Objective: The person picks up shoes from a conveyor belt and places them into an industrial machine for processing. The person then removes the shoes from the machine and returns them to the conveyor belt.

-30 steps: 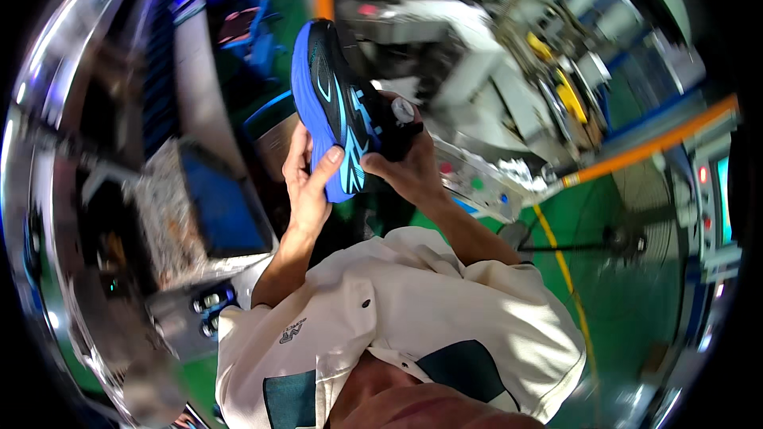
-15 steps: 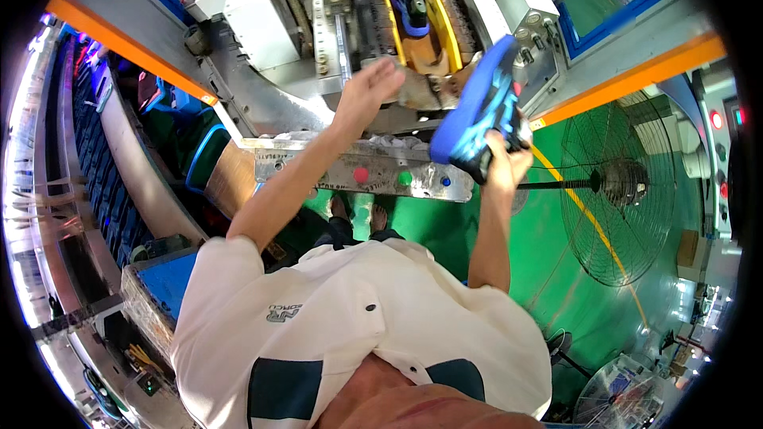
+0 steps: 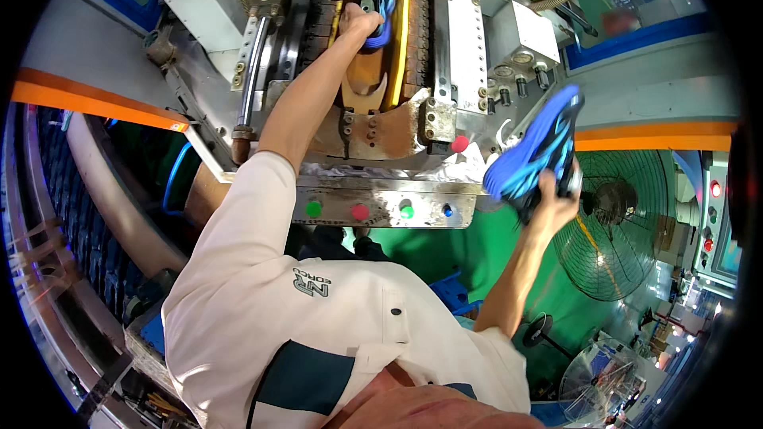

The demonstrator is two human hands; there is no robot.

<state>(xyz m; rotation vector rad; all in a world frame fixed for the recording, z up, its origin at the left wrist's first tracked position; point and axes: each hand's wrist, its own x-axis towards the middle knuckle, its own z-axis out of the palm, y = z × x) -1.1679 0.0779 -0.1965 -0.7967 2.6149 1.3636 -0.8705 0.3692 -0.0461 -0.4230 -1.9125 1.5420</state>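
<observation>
In my right hand point(image 3: 559, 205), off to the right of the machine, is a blue and black sports shoe point(image 3: 536, 151), gripped with its blue sole side turned to the left. My left hand point(image 3: 359, 24) reaches deep into the machine, its fingers closed on the near end of a second blue and black shoe point(image 3: 385, 1). That shoe sits in a brown channel between yellow side bars point(image 3: 400, 40), under a black vertical rod. Part of it is hidden behind my hand.
A metal front panel point(image 3: 381, 199) with coloured buttons runs across the machine's near edge. White boxes with fittings point(image 3: 520, 36) flank the channel. Orange-edged frames point(image 3: 652, 137) rise on both sides. A large floor fan point(image 3: 616, 222) stands at the right.
My left hand has moved forward into the machine and taken hold of the shoe there. The right hand, still holding its shoe, has shifted right and nearer to me.
</observation>
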